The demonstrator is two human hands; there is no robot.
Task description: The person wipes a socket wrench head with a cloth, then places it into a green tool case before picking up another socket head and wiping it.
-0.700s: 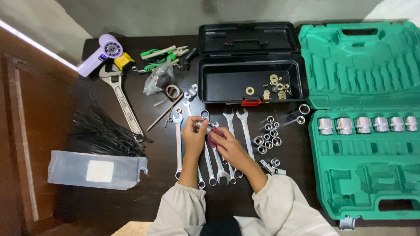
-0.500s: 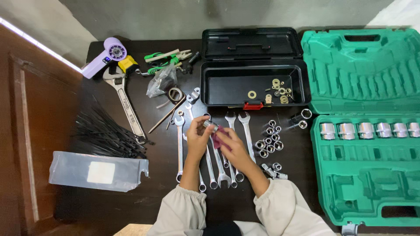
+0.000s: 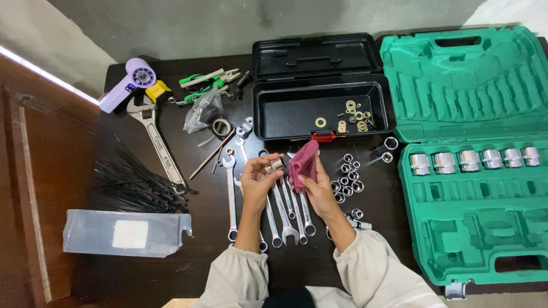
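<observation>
Two hands at work near the table's front edge: left hand [image 3: 257, 181] pinching a shiny steel socket [image 3: 274, 165], right hand [image 3: 317, 188] gripping a soft maroon cloth [image 3: 303, 161], over flat chrome spanners [image 3: 285, 211]; beyond, loose sockets [image 3: 347, 179] and a black toolbox [image 3: 319, 108].

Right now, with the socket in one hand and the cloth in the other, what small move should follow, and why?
Probably bring the maroon cloth in the right hand back onto the small shiny metal socket pinched by the left hand: they sit slightly apart.
</observation>
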